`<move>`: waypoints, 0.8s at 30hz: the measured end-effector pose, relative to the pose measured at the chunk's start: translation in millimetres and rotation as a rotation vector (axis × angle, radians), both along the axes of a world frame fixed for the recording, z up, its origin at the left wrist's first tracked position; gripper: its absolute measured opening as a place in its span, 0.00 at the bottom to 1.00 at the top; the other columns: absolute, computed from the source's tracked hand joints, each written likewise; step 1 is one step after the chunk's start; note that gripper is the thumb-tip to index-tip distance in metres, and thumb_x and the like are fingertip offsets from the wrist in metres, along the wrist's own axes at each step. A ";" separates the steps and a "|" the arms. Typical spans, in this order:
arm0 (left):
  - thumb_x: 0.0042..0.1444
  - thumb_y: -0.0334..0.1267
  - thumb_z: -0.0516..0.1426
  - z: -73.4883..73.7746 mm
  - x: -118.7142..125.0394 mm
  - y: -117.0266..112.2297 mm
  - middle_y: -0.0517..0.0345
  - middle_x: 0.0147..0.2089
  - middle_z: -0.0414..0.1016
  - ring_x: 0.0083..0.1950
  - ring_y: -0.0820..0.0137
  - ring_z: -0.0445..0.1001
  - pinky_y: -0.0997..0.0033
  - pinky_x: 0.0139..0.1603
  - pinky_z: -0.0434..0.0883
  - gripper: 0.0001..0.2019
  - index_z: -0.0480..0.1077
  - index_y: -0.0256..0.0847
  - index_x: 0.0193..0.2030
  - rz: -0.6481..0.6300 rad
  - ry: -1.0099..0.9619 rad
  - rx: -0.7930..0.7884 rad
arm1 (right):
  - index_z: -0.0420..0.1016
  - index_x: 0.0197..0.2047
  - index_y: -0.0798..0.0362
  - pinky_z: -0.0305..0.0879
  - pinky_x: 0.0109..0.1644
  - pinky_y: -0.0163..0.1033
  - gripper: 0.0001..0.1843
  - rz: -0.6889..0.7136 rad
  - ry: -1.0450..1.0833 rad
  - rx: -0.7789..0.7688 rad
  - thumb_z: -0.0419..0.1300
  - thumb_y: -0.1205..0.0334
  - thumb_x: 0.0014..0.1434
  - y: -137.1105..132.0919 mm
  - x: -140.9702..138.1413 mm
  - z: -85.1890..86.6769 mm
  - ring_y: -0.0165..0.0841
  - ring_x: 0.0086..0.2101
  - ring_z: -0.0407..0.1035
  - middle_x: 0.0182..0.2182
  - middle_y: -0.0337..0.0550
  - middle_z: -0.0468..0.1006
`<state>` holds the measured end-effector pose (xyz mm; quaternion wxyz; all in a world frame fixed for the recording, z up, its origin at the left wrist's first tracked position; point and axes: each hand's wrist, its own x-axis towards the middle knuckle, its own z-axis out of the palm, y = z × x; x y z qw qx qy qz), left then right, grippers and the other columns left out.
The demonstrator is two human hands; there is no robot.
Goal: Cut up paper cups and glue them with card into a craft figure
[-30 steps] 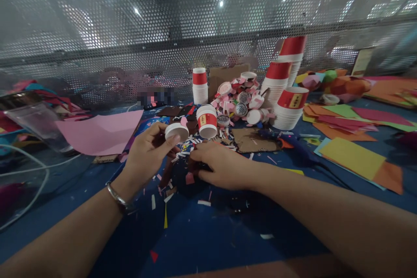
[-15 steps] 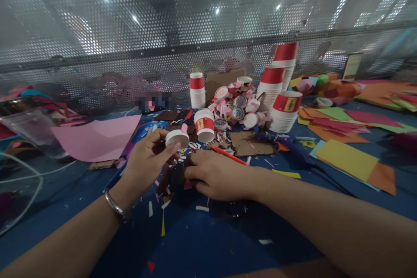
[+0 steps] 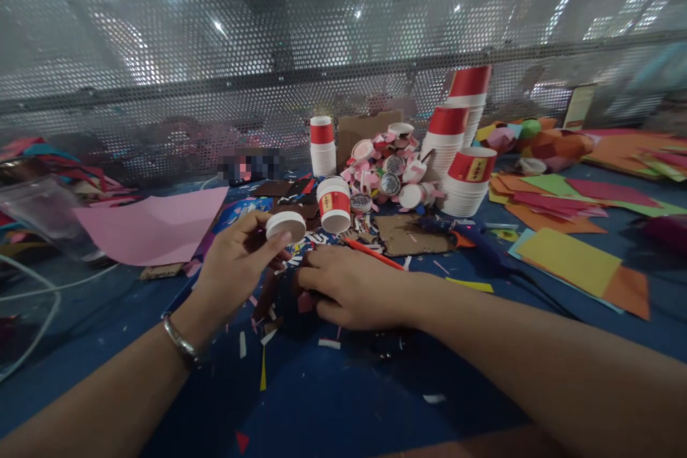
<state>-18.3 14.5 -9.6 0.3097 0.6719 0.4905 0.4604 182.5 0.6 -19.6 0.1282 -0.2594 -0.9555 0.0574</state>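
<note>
Blue table (image 3: 333, 401), littered with paper scraps, perforated mesh screen (image 3: 215, 50) behind it; landmark = red cup (image 3: 333, 204), upside down mid-table. Left hand (image 3: 236, 268): pinching a white cup (image 3: 286, 225) between thumb and fingertips, base toward camera, held off the table just left of the red cup and slightly nearer; bracelet (image 3: 179, 343) on that wrist. Right hand (image 3: 348, 286): palm down on the table just in front of the red cup, fingers curled in over dark scraps; can't tell if it grips anything; pink scrap (image 3: 305, 300) at its fingertips. Red stick (image 3: 373, 254) lies right of the red cup, by the knuckles; cardboard (image 3: 411, 235) just right of the red cup; cup stacks (image 3: 466, 157) further right and behind; pink sheet (image 3: 155, 225) well left of it; coloured sheets (image 3: 574, 261) far right.
</note>
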 end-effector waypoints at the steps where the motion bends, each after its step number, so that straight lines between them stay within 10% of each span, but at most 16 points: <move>1: 0.53 0.48 0.67 0.5 0.3 -0.4 0.61 0.28 0.77 0.29 0.69 0.76 0.71 0.30 0.74 0.14 0.74 0.41 0.39 0.021 -0.010 -0.003 | 0.78 0.48 0.59 0.64 0.49 0.44 0.11 0.001 0.007 0.010 0.57 0.65 0.66 0.5 0.3 -1.0 0.40 0.42 0.68 0.42 0.52 0.76; 24: 0.57 0.47 0.65 4.2 11.0 -17.2 0.61 0.30 0.73 0.27 0.68 0.74 0.73 0.23 0.71 0.14 0.72 0.45 0.45 0.029 -0.096 -0.223 | 0.78 0.44 0.60 0.65 0.47 0.43 0.08 -0.032 0.079 -0.063 0.58 0.71 0.66 0.9 3.3 -0.4 0.39 0.42 0.68 0.42 0.53 0.77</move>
